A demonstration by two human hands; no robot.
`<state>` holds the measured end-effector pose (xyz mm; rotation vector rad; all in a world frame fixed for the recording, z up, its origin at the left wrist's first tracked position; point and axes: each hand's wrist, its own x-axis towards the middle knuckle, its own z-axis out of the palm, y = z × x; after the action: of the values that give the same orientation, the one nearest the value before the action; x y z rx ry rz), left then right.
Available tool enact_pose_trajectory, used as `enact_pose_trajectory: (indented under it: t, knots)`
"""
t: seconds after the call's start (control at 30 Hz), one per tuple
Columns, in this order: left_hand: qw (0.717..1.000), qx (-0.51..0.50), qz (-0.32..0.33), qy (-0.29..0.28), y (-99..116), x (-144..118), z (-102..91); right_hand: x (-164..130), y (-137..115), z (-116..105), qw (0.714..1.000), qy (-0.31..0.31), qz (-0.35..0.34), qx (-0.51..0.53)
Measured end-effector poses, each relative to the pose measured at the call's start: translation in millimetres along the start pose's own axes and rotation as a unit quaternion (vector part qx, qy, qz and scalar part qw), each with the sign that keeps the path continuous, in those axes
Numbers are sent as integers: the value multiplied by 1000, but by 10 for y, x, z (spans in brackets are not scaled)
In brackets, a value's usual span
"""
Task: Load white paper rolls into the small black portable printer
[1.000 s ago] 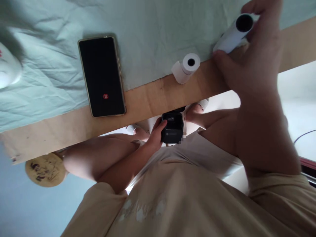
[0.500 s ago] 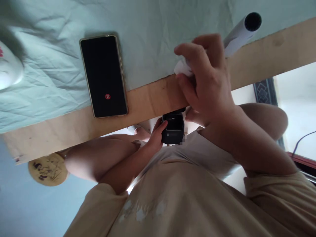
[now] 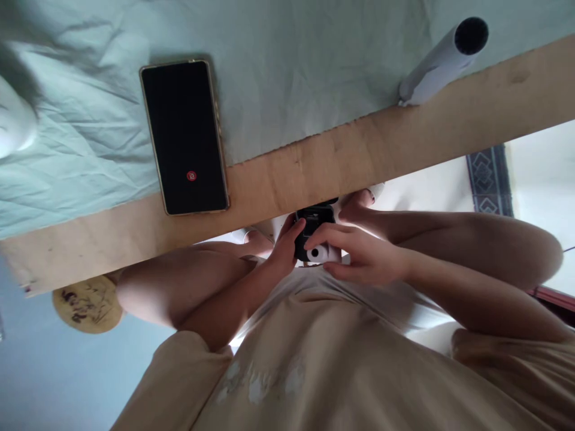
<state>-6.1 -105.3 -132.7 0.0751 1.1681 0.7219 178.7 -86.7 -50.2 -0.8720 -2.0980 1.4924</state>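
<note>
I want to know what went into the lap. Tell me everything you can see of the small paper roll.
The small paper roll is white with a dark core hole facing the camera. It looks like thermal paper, wound tight. The right hand pinches it between fingertips, low in the person's lap below the wooden table edge. It sits against the black device that the left hand grips. Most of its body is hidden by fingers.

Left hand [image 3: 283,248], right hand [image 3: 359,257] curled together at lap.

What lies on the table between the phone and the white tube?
Head view: nothing stands between the phone and the white tube, only bare green cloth and wooden edge.
</note>
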Motion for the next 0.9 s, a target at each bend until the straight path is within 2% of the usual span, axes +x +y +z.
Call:
enact_pose_trajectory:
  t: [0.1,0.2,0.27,0.4,0.5,0.67,0.8,0.87,0.9]
  knots:
    - [1000,5,14,-5,4,14,67,-56,212,113,990,40,26,-131]
    - [1000,12,27,-7,5,44,145,-86,326,105,960,69,74,-261]
    - [999,16,35,-8,4,64,186,-88,385,72,945,84,102,-298]
    - [999,21,44,-13,-6,87,223,-84,525,43,939,92,124,-307]
    - [999,25,45,-18,-19,103,222,-83,589,53,942,94,112,-303]
    - [998,31,50,-20,-19,139,197,-88,497,81,947,125,79,-284]
    - [997,50,49,-30,3,117,178,-114,401,81,968,110,43,-224]
    - [996,61,45,-43,10,93,172,-137,420,38,973,125,49,-187]
    - [996,65,43,-50,11,83,169,-148,453,6,971,151,68,-173]
